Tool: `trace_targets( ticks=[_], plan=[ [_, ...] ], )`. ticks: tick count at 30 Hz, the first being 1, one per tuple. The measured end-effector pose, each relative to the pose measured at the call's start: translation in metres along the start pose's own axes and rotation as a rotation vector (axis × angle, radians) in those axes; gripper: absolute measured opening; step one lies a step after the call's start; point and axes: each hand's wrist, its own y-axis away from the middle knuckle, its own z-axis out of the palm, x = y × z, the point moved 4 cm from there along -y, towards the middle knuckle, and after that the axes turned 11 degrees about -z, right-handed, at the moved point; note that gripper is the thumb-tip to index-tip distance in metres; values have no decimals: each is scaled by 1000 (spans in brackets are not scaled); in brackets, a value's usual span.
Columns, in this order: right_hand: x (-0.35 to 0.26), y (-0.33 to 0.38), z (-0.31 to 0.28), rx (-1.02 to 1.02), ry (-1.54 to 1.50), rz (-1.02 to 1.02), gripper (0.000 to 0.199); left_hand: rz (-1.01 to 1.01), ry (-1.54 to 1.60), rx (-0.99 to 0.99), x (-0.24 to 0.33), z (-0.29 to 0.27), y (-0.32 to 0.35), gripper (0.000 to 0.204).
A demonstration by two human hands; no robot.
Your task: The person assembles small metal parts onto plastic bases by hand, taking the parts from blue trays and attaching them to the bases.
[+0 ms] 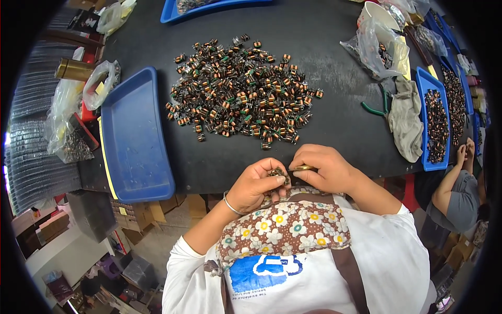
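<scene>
- Work on the coil parts looks, in my judgement, to be partway through a single piece, with much of the batch likely left: a broad pile [243, 91] of copper-wound parts is heaped on the dark counter [334, 123].
- Which parts in that pile are finished (if any are) cannot be told at this size; they look alike. The large blue tray [137, 136] on the left shows its bare floor, so I would guess that nothing has been sorted into it yet.
- More dark and coppery parts fill a narrow blue tray [435, 167] on the right; whether they belong to this batch is unclear.
- Held coil part [280, 175]: it lies in the fingers of the left hand [260, 184], near the counter's front edge and apart from the pile. The left hand is clamped on it, thumb over the top; it may be more than one piece, since the fingers cover much of it.
- Right hand [321, 168]: fingers together, pinched on a brass-coloured tool [303, 168] that points toward the left hand. It is just beside the held part; contact between tool and part cannot be made out.
</scene>
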Motion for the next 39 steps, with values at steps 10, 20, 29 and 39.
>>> trace_targets(
  ticks=[10, 20, 29, 39],
  plan=[
    [16, 5, 20, -64, 101, -80, 12, 78, 98, 64, -17, -23, -8, 17],
    [24, 9, 27, -54, 209, -111, 12, 66, 80, 70, -23, -29, -14, 18],
    [23, 6, 30, -25, 425, -140, 12, 73, 102, 43, -21, -34, -15, 18],
    [48, 2, 12, 156, 447, 2, 19, 135, 52, -20, -13, -27, -15, 19]
  ],
)
